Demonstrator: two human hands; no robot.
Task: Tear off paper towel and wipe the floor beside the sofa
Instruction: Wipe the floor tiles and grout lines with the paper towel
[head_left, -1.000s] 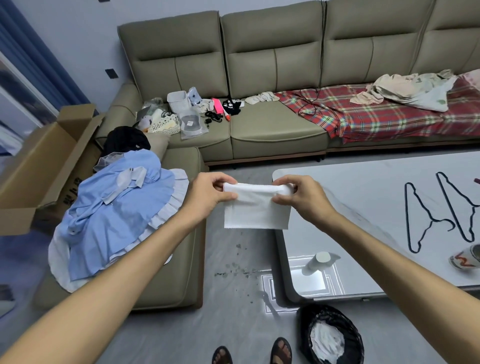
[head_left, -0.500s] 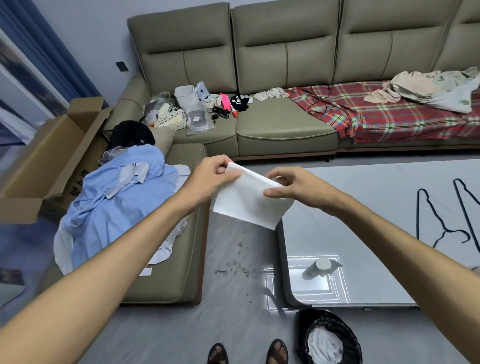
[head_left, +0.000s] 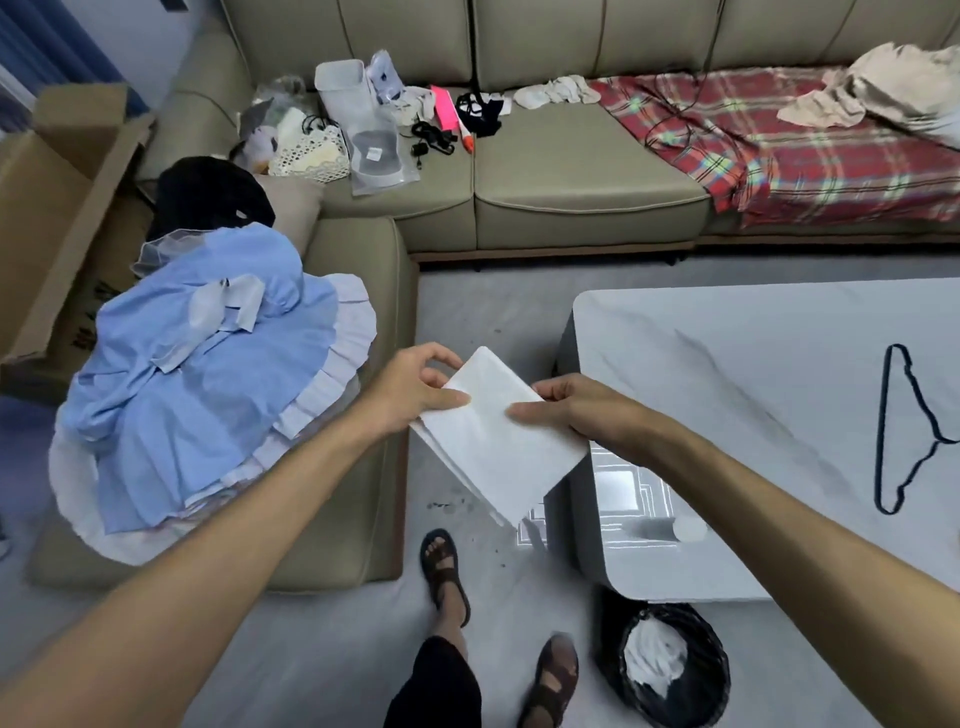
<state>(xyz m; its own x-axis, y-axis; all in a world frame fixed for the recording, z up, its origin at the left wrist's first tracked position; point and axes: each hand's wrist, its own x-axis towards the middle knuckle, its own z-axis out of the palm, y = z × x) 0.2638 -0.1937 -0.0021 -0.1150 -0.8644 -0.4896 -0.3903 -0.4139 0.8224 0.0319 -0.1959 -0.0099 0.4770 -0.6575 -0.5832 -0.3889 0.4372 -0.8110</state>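
Observation:
A folded white paper towel (head_left: 501, 441) hangs in the air over the grey floor (head_left: 462, 317) between the sofa's chaise (head_left: 358, 322) and the table. My left hand (head_left: 415, 387) pinches its upper left edge. My right hand (head_left: 576, 402) holds its right edge with thumb on top. Dark specks of dirt (head_left: 441, 505) lie on the floor just below the towel, partly hidden by it. My left foot in a sandal (head_left: 441, 564) is stepped forward close to the specks.
A white marble table (head_left: 753, 415) with a black hanger (head_left: 904, 431) stands at right. A black-lined bin (head_left: 667, 670) sits by its near corner. Blue clothing (head_left: 202, 395) covers the chaise; a cardboard box (head_left: 57, 218) stands at far left.
Both hands have lowered the towel toward the floor and tilted it flatter. The view has dipped and moved forward, and my left foot has stepped ahead.

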